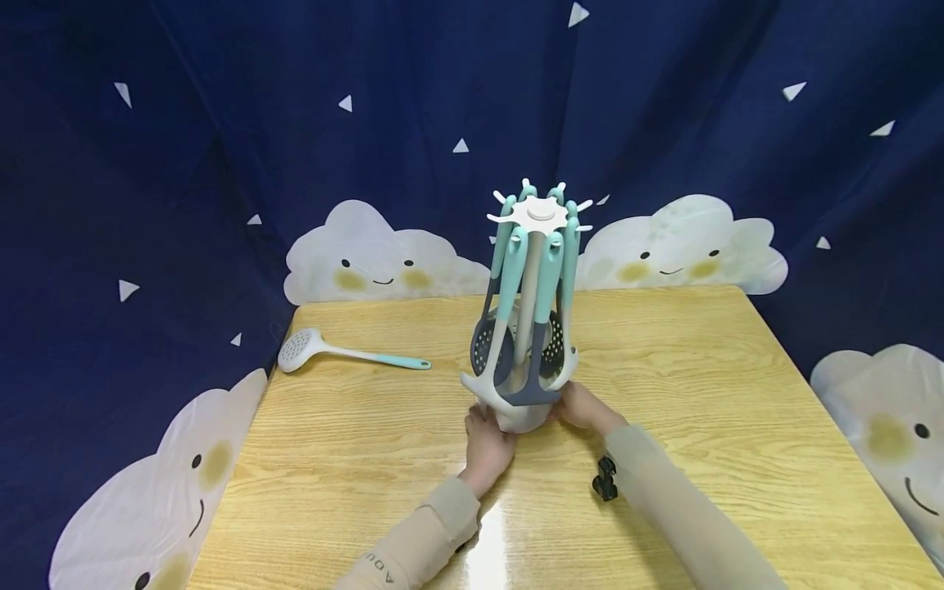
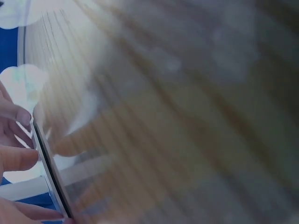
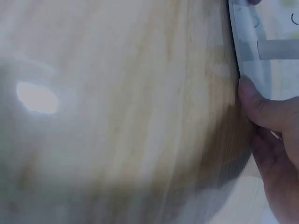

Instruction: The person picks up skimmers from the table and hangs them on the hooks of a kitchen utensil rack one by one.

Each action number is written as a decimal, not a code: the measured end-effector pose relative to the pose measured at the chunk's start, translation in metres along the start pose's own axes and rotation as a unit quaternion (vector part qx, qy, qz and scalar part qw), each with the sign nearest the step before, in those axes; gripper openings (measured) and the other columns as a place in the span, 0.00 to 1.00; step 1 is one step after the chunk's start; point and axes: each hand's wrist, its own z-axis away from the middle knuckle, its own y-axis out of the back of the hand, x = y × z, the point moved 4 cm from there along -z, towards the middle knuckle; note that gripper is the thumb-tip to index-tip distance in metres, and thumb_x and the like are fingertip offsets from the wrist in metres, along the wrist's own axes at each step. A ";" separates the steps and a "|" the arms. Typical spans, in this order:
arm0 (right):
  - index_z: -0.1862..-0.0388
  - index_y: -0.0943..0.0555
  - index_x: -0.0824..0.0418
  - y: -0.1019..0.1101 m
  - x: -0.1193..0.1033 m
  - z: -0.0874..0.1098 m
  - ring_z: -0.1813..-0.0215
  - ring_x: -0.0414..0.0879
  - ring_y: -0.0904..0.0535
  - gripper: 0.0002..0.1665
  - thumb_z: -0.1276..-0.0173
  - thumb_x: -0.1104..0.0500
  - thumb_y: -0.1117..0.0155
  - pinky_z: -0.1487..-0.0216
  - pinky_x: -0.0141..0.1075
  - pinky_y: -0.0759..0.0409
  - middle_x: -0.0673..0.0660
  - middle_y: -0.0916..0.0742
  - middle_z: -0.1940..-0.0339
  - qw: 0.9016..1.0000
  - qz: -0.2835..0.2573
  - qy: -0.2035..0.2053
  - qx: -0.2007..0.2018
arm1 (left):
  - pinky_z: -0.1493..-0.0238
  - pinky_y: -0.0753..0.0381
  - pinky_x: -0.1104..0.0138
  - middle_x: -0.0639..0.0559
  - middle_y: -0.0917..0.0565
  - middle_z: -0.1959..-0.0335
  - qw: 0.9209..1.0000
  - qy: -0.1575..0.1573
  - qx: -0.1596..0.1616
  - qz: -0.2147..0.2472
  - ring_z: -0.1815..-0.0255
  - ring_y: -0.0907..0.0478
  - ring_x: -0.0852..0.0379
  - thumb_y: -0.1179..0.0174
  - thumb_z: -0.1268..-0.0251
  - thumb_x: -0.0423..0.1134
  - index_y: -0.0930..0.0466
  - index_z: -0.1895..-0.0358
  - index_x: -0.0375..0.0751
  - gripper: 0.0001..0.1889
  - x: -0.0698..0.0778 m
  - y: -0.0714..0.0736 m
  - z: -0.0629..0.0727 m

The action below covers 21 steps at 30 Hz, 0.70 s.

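Note:
A utensil stand [image 1: 541,215] with a white spoked top and a central post stands on the table in the head view. Several kitchen utensils with teal handles hang round it, among them a dark perforated skimmer [image 1: 483,351] and a dark-headed utensil [image 1: 536,390] at the front. My left hand [image 1: 489,449] grips the left front of the stand's pale base [image 1: 522,420]. At the base's right side, my right hand [image 1: 586,408] holds on, its fingers partly hidden. The right wrist view shows the right thumb [image 3: 266,112] at the base's edge.
A white skimmer [image 1: 297,351] with a teal handle lies at the table's back left. The wooden table [image 1: 701,369] meets a dark blue curtain [image 1: 413,98] with cloud pictures behind it. A small black device [image 1: 605,479] sits by the right cuff.

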 end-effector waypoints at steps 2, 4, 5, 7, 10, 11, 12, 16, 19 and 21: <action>0.44 0.29 0.71 0.001 0.000 0.005 0.46 0.60 0.26 0.31 0.47 0.64 0.31 0.45 0.51 0.29 0.68 0.22 0.47 1.000 -0.002 0.026 0.014 | 0.57 0.26 0.52 0.28 0.35 0.52 1.000 -0.006 -0.012 0.017 0.53 0.37 0.38 0.39 0.49 0.35 0.37 0.41 0.25 0.32 -0.003 0.004 0.000; 0.43 0.29 0.69 0.005 0.000 0.010 0.43 0.61 0.28 0.30 0.45 0.63 0.33 0.43 0.52 0.31 0.68 0.24 0.45 0.999 -0.012 0.037 0.037 | 0.56 0.25 0.51 0.28 0.35 0.51 0.999 -0.019 -0.028 0.026 0.51 0.37 0.36 0.40 0.49 0.34 0.37 0.41 0.25 0.31 -0.006 0.008 0.001; 0.42 0.29 0.69 0.009 0.000 0.012 0.43 0.62 0.29 0.29 0.44 0.63 0.34 0.42 0.53 0.32 0.68 0.24 0.45 0.998 -0.011 0.039 0.054 | 0.55 0.25 0.51 0.27 0.35 0.50 0.998 -0.027 -0.039 0.031 0.50 0.37 0.35 0.40 0.49 0.33 0.37 0.41 0.24 0.31 -0.008 0.010 0.001; 0.42 0.29 0.69 0.020 0.001 0.018 0.43 0.63 0.29 0.28 0.42 0.65 0.36 0.43 0.54 0.31 0.69 0.25 0.45 0.995 -0.017 0.020 0.097 | 0.51 0.26 0.51 0.27 0.36 0.47 0.997 -0.040 -0.067 0.030 0.47 0.38 0.34 0.41 0.49 0.31 0.37 0.42 0.22 0.30 -0.011 0.015 0.002; 0.44 0.29 0.72 0.045 -0.001 0.027 0.49 0.64 0.26 0.23 0.39 0.67 0.40 0.49 0.54 0.27 0.71 0.23 0.49 0.984 0.000 -0.012 0.180 | 0.46 0.29 0.51 0.27 0.37 0.45 0.993 -0.041 -0.110 0.023 0.43 0.39 0.34 0.42 0.48 0.30 0.37 0.43 0.19 0.28 -0.017 0.023 0.002; 0.46 0.29 0.73 0.055 -0.003 0.029 0.52 0.64 0.26 0.22 0.38 0.68 0.41 0.52 0.54 0.26 0.71 0.23 0.51 0.978 0.001 -0.019 0.207 | 0.45 0.30 0.51 0.27 0.37 0.44 0.992 -0.039 -0.121 0.017 0.43 0.39 0.34 0.42 0.47 0.31 0.36 0.43 0.19 0.28 -0.020 0.025 0.002; 0.47 0.29 0.73 0.066 -0.007 0.032 0.54 0.63 0.25 0.20 0.38 0.68 0.42 0.55 0.53 0.24 0.71 0.23 0.52 0.971 0.002 -0.024 0.239 | 0.45 0.30 0.51 0.28 0.36 0.44 0.991 -0.037 -0.129 0.009 0.43 0.38 0.35 0.43 0.46 0.31 0.36 0.43 0.20 0.27 -0.022 0.028 0.001; 0.50 0.27 0.73 0.112 -0.032 0.041 0.60 0.61 0.24 0.17 0.38 0.68 0.42 0.62 0.51 0.24 0.70 0.21 0.58 0.932 0.023 0.005 0.362 | 0.48 0.28 0.52 0.33 0.30 0.49 0.990 -0.036 -0.135 -0.017 0.47 0.33 0.38 0.43 0.45 0.32 0.29 0.48 0.24 0.21 -0.030 0.042 -0.004; 0.53 0.25 0.72 0.144 -0.061 0.047 0.63 0.60 0.24 0.15 0.39 0.68 0.41 0.65 0.49 0.24 0.68 0.20 0.61 0.895 0.053 0.053 0.440 | 0.52 0.25 0.53 0.35 0.27 0.53 0.991 -0.037 -0.125 -0.034 0.51 0.29 0.40 0.43 0.43 0.33 0.26 0.52 0.27 0.17 -0.037 0.053 -0.011; 0.54 0.25 0.72 0.163 -0.082 0.050 0.63 0.60 0.24 0.15 0.39 0.68 0.40 0.64 0.48 0.24 0.68 0.20 0.62 0.870 0.080 0.090 0.478 | 0.52 0.25 0.53 0.35 0.26 0.53 0.992 -0.035 -0.116 -0.047 0.51 0.28 0.40 0.43 0.43 0.33 0.26 0.52 0.27 0.16 -0.041 0.060 -0.019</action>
